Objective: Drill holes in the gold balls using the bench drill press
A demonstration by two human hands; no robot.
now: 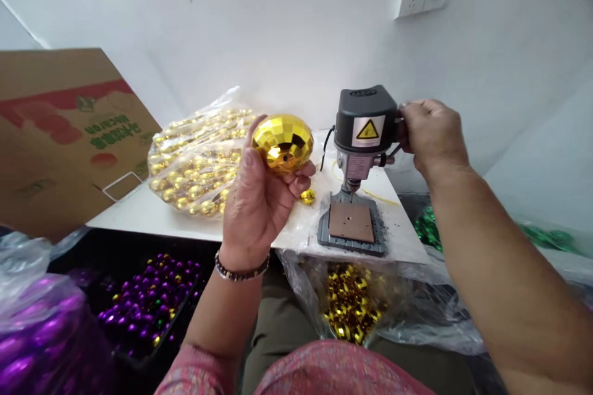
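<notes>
My left hand (259,197) is raised over the table edge, fingers curled round a faceted gold mirror ball (283,141). My right hand (430,134) is closed on the side handle of a small bench drill (365,129). The drill's bit points down at a brown pad on its grey base (351,223). The ball is held to the left of the drill head, apart from it. A small gold ball (307,196) lies on the white table (139,213) just below my left hand.
A clear bag of gold balls (194,163) lies on the table's left. A cardboard box (60,136) stands at far left. Below the table are purple balls in a black crate (148,302), a bag of gold pieces (352,302) and green balls (428,228) at right.
</notes>
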